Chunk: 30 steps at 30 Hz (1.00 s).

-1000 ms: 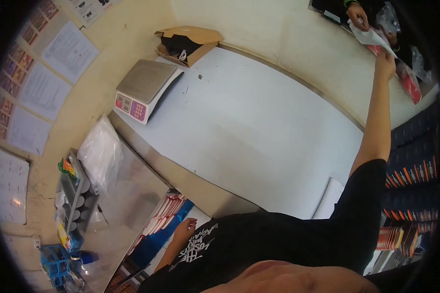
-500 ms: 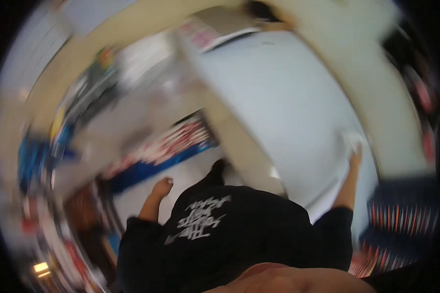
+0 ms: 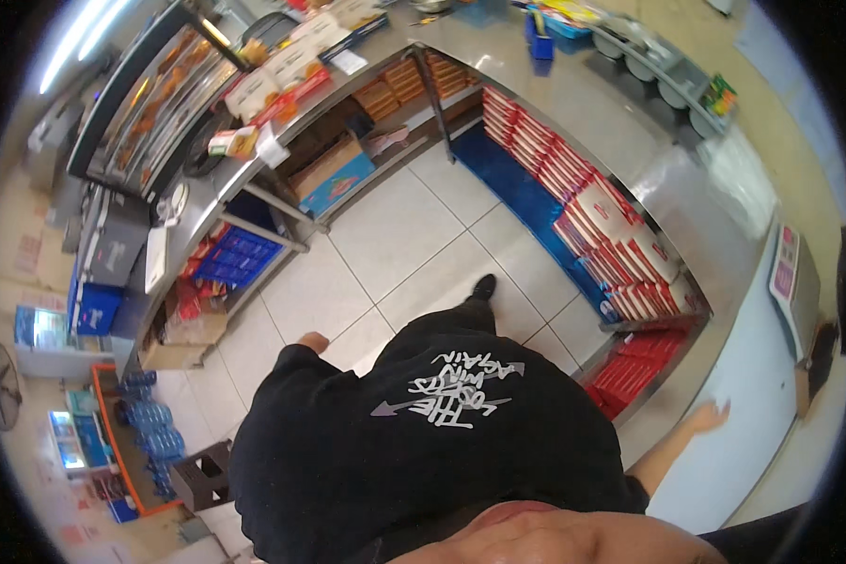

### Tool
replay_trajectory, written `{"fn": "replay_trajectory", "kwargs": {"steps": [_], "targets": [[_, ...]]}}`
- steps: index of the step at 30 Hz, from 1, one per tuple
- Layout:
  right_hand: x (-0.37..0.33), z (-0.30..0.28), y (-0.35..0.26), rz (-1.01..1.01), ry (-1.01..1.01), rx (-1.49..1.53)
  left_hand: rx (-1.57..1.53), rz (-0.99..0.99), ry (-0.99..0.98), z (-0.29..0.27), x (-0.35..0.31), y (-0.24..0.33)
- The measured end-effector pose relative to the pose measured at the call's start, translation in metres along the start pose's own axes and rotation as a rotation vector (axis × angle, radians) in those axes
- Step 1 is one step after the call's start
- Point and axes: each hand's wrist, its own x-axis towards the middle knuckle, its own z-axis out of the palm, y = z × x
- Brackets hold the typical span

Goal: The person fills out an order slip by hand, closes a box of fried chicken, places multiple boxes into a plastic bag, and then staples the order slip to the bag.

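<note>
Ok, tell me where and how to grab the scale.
Take the scale by its white base, from the table side, where the right hand is: one side of the base faces that way, and the flat plate on top would probably grip poorly.

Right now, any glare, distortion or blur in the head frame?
Head view: tube lights blow out white at upper left, the steel counter shows glare and its edge bows; same head view: corners go black, right fingers look slightly soft.
</note>
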Motion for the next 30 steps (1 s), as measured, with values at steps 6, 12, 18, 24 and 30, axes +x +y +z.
{"fn": "replay_trajectory", "kwargs": {"steps": [6, 12, 18, 24, 30], "targets": [[-0.095, 0.155, -0.327, -0.367, -0.577, 0.518, -1.383, -0.225, -0.416, 0.024, 0.021, 0.037], [-0.298, 0.195, -0.534, -0.528, -1.303, 0.735, -1.640, -0.395, -0.622, -0.101, 0.061, -0.018], [-0.366, 0.221, -0.716, -1.204, -1.535, 0.761, -1.578, -0.250, -0.259, -0.147, 0.077, -0.171], [-0.360, 0.284, -0.887, -1.113, -1.484, 0.853, -1.628, -0.554, 0.636, -0.218, 0.138, -0.298], [-0.284, 0.441, -1.004, -0.846, -1.242, 0.769, -1.576, -0.499, 1.295, -0.305, 0.237, -0.367]]}}
